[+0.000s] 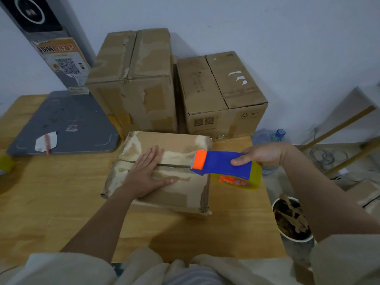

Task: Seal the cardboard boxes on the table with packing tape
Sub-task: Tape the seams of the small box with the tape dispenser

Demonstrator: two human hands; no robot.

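A person's right hand (262, 156) grips a blue-and-orange tape dispenser (221, 164), thumb on top of the handle and fingers curled under it through the roll of clear yellowish packing tape (254, 177), with the orange nose set at the 3 o'clock end of the centre seam of a flat cardboard box (181, 190). The left hand (148, 173) lies spread and flat across that seam, fingers straight and pointing toward 1 o'clock, pressing the two flaps down. The seam (172, 166) shows as a dark open slit between hand and dispenser, with no fresh strip over it, so sealing of this box appears to be only beginning; the pull along the seam toward 9 o'clock is yet to come. The box top carries pale torn patches where old tape looks to have been stripped.

The flat box sits near the middle of the wooden desk (51, 202). Behind it, at 12 o'clock against the wall, stand a tall cardboard box (133, 79) and, just beside it toward 1 o'clock, a lower cardboard box (222, 93); both have flaps folded shut, and whether their seams are taped cannot be told. At 10 o'clock rests the grey base of a stand (67, 124). A second tape roll (5, 164) peeks in at 9 o'clock. Off the desk at 4 o'clock stands a bin of scraps (292, 221).
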